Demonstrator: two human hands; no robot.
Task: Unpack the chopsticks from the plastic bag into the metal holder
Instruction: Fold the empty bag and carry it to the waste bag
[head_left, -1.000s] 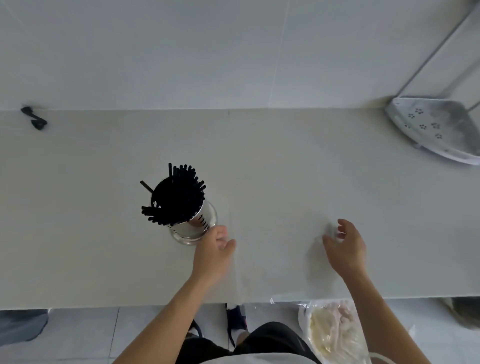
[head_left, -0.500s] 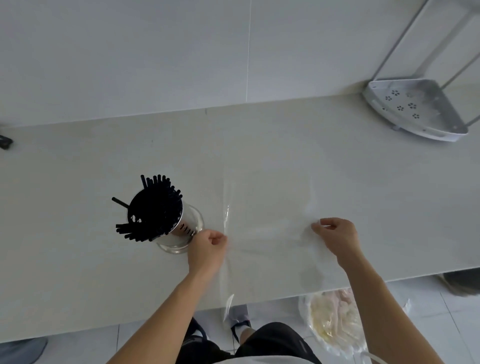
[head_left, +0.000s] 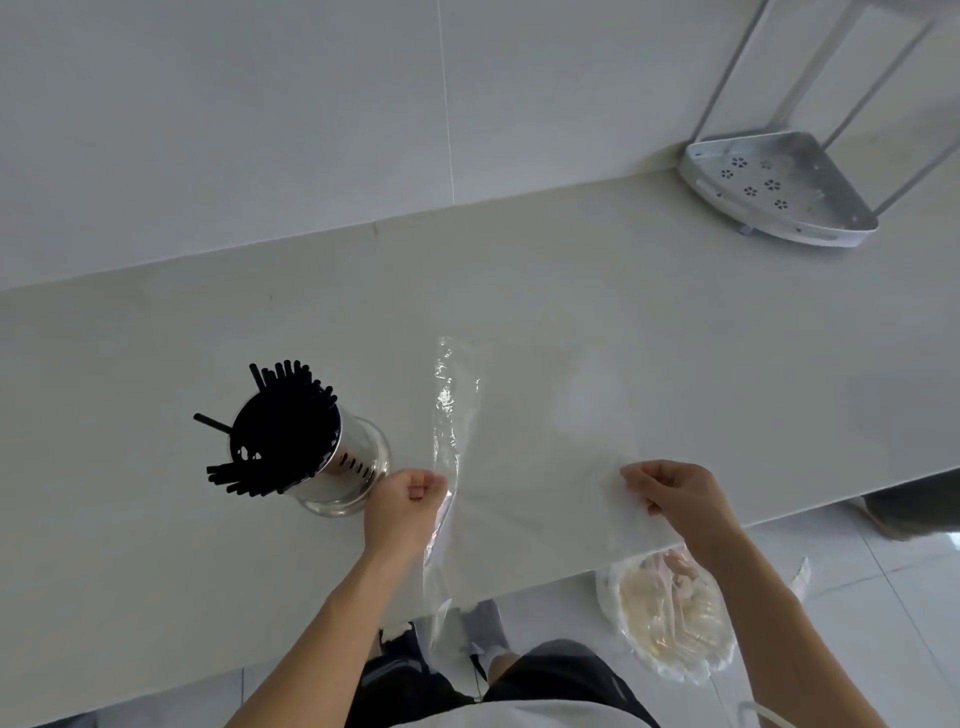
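We reach both forearms forward over the counter (head_left: 156, 545). Our left hand (head_left: 402, 512) has its fingers curled, pinching the left edge of the clear plastic bag (head_left: 524, 467); our right hand (head_left: 675, 496) pinches the right edge the same way, knuckles up. The bag lies flat and stretched between them, its near end hanging over the counter's front edge. The black chopsticks (head_left: 275, 431) stand bundled in the metal holder (head_left: 348, 467), upright just left of our left hand. A metal corner rack (head_left: 779, 192) stands far right.
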